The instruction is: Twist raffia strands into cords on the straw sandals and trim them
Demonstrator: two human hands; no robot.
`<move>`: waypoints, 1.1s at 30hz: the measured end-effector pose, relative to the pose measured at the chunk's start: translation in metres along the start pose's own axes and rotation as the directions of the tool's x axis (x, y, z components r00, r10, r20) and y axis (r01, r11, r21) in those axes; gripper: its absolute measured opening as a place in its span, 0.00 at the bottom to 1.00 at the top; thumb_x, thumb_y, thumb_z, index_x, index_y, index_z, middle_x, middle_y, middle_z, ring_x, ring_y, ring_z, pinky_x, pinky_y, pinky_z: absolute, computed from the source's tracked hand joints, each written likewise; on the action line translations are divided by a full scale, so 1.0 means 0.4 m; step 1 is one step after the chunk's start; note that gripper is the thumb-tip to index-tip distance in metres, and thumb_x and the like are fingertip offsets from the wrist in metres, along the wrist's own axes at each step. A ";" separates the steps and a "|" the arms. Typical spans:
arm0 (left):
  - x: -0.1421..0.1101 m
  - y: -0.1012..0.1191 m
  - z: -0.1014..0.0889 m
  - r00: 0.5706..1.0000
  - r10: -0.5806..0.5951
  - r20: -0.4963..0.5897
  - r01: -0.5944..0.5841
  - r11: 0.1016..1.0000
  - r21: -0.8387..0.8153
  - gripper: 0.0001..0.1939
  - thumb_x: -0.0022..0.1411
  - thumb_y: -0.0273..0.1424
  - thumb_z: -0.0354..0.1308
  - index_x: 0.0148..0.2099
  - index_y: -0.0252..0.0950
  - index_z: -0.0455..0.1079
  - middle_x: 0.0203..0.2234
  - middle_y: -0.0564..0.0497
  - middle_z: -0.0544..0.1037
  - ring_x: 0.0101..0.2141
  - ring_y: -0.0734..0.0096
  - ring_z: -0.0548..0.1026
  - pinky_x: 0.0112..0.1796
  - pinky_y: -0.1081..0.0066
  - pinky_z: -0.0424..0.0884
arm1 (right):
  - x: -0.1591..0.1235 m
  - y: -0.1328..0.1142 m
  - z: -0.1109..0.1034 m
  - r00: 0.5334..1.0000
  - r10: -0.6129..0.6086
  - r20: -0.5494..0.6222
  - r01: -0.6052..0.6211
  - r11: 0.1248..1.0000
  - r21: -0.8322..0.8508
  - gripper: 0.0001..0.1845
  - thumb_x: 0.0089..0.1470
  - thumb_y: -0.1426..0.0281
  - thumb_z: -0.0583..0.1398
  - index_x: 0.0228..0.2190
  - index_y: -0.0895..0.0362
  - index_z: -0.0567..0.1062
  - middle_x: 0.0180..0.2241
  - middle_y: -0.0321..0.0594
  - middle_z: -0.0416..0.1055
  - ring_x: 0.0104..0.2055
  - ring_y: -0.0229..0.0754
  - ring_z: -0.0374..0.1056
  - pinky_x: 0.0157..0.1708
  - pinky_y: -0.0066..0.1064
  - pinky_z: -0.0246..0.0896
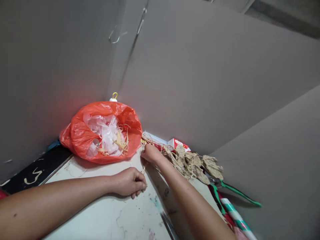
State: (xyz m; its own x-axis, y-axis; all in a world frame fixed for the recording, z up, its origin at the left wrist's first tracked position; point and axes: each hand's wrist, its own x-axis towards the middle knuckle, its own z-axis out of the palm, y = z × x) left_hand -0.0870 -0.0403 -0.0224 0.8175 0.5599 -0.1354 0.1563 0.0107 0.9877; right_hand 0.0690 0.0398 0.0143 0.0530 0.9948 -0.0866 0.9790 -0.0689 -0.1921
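Note:
My left hand (130, 182) is closed in a pinch low over the white tabletop (100, 200). Between the hands shows a thin straw-coloured strand (143, 170), its ends hidden in the fingers. My right hand (151, 154) is farther forward, its fingers curled down and partly out of sight, closed around the upper part of that strand. Just right of it lies a heap of braided twine pieces with flat oval ends (192, 163). Left of the right hand sits an open orange plastic bag (82, 133), holding crumpled white plastic and straw-like scraps.
Grey walls meet behind the table. Green-and-black handled pliers or cutters (218, 195) and a green-and-white striped roll (236, 215) lie at the right edge. Metal blade-like tips (168, 224) show near my right forearm. A red-and-white box (178, 144) stands behind the twine; a black board (35, 171) lies left.

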 end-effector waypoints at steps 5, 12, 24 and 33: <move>0.003 -0.003 -0.002 1.000 -0.009 -0.002 0.009 1.000 0.000 0.05 0.54 0.28 0.51 0.28 0.33 0.66 0.15 0.57 0.66 0.15 0.81 0.64 0.18 0.78 0.63 | -0.034 0.011 -0.075 1.000 -0.004 -0.025 0.007 0.992 0.123 0.07 0.42 0.77 0.58 0.17 0.61 0.73 0.17 0.44 0.70 0.20 0.41 0.67 0.20 0.28 0.57; 0.005 0.001 -0.006 1.000 0.013 0.023 -0.014 0.998 0.056 0.10 0.57 0.34 0.52 0.28 0.33 0.66 0.17 0.57 0.65 0.17 0.81 0.64 0.19 0.78 0.62 | -0.091 -0.111 -0.235 0.980 -0.151 -0.131 0.192 0.893 0.408 0.07 0.52 0.74 0.57 0.34 0.63 0.73 0.22 0.38 0.70 0.20 0.32 0.64 0.20 0.22 0.59; 0.003 0.012 -0.011 0.998 0.021 0.051 -0.023 0.999 0.038 0.10 0.58 0.33 0.51 0.29 0.32 0.65 0.17 0.57 0.67 0.16 0.81 0.66 0.19 0.78 0.62 | -0.357 0.112 -0.068 0.909 -0.415 -0.049 0.408 0.858 0.313 0.21 0.54 0.72 0.57 0.51 0.54 0.70 0.32 0.38 0.74 0.28 0.34 0.67 0.29 0.26 0.62; 0.005 0.017 -0.012 0.998 -0.005 0.063 0.004 1.000 0.014 0.12 0.59 0.35 0.52 0.27 0.33 0.64 0.17 0.57 0.67 0.16 0.82 0.66 0.19 0.79 0.63 | -0.366 0.104 0.047 0.751 -0.623 -0.219 0.598 0.782 -0.176 0.14 0.59 0.76 0.52 0.45 0.61 0.71 0.29 0.44 0.72 0.30 0.40 0.68 0.30 0.28 0.60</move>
State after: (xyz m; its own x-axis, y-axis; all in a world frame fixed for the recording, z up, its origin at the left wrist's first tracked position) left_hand -0.0869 -0.0349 -0.0154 0.8497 0.5069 -0.1449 0.1675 0.0012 0.9859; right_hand 0.0982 -0.1102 0.0008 -0.5271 0.8063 0.2686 0.8320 0.5540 -0.0303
